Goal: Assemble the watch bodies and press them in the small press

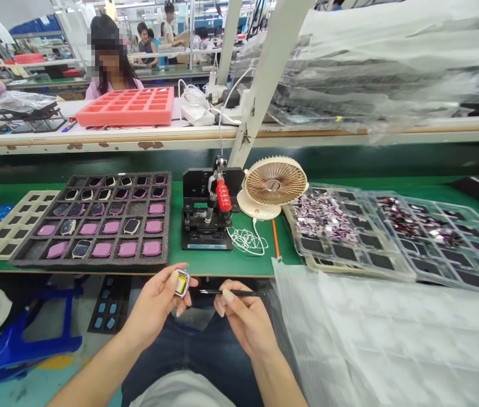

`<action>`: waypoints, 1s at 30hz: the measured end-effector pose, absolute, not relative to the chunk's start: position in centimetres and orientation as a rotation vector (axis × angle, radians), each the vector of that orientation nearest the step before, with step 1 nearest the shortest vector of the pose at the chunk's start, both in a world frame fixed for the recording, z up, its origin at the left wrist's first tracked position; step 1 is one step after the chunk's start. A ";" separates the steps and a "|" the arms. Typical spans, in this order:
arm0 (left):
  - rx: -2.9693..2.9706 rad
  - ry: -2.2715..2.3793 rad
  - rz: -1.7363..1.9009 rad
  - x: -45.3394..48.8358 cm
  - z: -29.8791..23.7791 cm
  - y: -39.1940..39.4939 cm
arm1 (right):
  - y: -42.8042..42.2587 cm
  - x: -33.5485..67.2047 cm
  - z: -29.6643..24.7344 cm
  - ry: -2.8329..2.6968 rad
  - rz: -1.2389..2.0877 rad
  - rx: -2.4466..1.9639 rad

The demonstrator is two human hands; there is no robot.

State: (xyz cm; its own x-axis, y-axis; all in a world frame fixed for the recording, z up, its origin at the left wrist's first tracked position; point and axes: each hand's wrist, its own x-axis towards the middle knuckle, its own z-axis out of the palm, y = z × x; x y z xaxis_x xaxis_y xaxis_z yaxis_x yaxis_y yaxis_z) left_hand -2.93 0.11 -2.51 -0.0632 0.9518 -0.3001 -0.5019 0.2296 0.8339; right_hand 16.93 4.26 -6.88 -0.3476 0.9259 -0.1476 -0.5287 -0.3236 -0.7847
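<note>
A small rounded-square case [182, 283] with a purplish rim and yellow interior sits tilted in the left grip [157, 298]. A slim dark tool [211, 291] lies nearly level in the right grip [245, 318], its tip near the case.

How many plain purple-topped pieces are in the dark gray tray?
9 purple-topped pieces in the dark gray tray: four in the nearest row, four in the next, one at the third row's right end.

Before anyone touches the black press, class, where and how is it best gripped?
Probably by its red handle on the press, coming from the near side: the handle stands nearly upright towards the front, while the fan crowds its right.
</note>
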 end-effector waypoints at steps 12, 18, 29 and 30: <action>0.642 1.079 1.213 -2.7 -3.2 -0.7 | 4.0 16.6 -7.6 -0.991 1.644 -0.717; 0.693 1.089 1.224 -2.4 -3.4 -0.8 | 3.4 16.4 -7.5 -1.167 1.477 -0.785; 0.798 1.277 1.145 -0.8 -2.5 -1.5 | 2.1 15.6 -5.0 -1.625 0.957 -0.646; 0.795 1.298 1.140 -0.7 -2.4 -1.6 | 2.1 15.5 -5.0 -1.640 0.947 -0.645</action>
State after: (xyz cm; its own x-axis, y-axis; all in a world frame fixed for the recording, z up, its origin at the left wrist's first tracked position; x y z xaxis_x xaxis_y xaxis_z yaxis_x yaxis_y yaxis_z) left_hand -0.69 -1.64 -2.43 -0.0935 0.9449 -0.3136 -0.1887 0.2925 0.9375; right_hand 15.55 2.09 -5.03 -0.2696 0.8046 0.5291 -0.0561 0.5354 -0.8428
